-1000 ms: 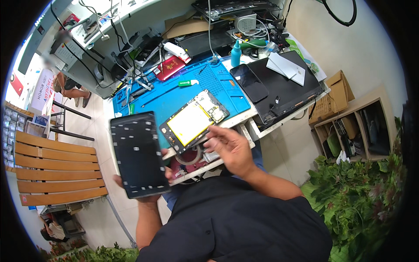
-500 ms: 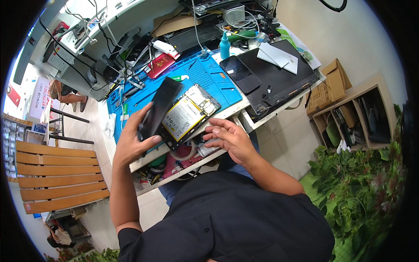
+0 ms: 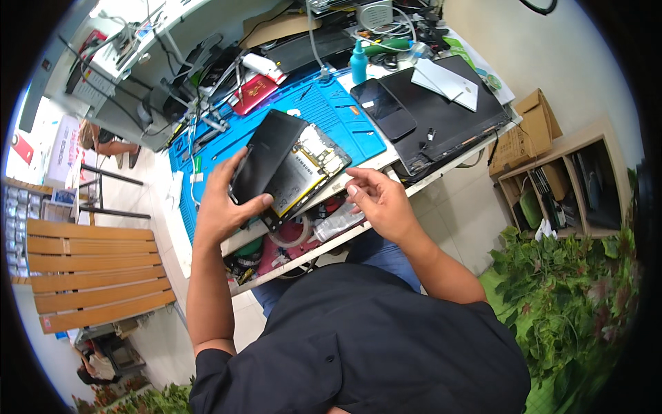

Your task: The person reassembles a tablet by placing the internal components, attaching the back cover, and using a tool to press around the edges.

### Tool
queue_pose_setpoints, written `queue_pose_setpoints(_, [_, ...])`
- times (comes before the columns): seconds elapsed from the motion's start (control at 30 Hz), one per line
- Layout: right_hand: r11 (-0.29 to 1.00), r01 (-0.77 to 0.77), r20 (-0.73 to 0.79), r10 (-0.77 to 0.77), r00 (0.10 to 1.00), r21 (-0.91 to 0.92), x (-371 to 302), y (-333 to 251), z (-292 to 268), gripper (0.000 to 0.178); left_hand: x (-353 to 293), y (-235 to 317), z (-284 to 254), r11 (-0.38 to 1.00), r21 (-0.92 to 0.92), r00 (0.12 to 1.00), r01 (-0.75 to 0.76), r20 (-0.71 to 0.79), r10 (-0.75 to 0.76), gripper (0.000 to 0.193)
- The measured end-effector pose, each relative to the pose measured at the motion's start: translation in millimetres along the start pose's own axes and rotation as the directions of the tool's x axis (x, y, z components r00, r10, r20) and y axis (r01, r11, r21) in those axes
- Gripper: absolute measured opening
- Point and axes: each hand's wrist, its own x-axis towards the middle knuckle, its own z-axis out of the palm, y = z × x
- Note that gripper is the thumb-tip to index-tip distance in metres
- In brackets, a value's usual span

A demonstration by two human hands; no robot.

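An opened tablet (image 3: 318,157) rests at the front edge of the blue work mat (image 3: 363,143). A pale battery (image 3: 295,181) and a circuit board show in its frame. My left hand (image 3: 224,207) holds a flat dark panel (image 3: 271,148) by its left side, thumb and fingers on its edges. The panel leans over the left part of the tablet, covering some of the battery. Just off the tablet's right corner is my right hand (image 3: 386,205), its fingers loosely bent and apart, with nothing visible in them.
Beneath the table edge, an open drawer (image 3: 303,263) holds tubing and small items. A dark phone (image 3: 383,108) lies on a black laptop panel (image 3: 448,141) at right. A blue bottle (image 3: 358,63), a red booklet (image 3: 255,94) and tangled cables stand farther back.
The dark panel has tipped lower and to the right, over more of the battery. My left hand moved right with it. My right hand has risen slightly and shifted right.
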Motion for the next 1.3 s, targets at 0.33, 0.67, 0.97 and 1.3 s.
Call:
queue_pose_setpoints(0.33, [0.483, 0.291, 0.084, -0.405, 0.911, -0.826, 27, -23, 4, 0.064, -41, -14, -50, 0.918, -0.337, 0.957, 0.208, -0.125, -0.263, 0.097])
queue_pose_setpoints(0.67, [0.794, 0.218, -0.037, -0.289, 0.956, -0.567, 46, -27, -13, 0.038, -16, 29, 22, 0.943, 0.329, 0.998, -0.059, 0.029, 0.052, 0.1])
queue_pose_setpoints(0.97, [0.796, 0.154, -0.03, -0.211, 0.977, -0.585, 57, -30, -23, 0.034, 2, 42, 39, 0.914, 0.395, 0.994, -0.092, 0.087, 0.063, 0.1])
queue_pose_setpoints(1.3, [0.684, 0.196, -0.017, -0.292, 0.956, -0.702, 67, -31, -13, 0.029, 3, 38, 42, 0.883, 0.451, 0.989, -0.13, 0.121, 0.084, 0.107])
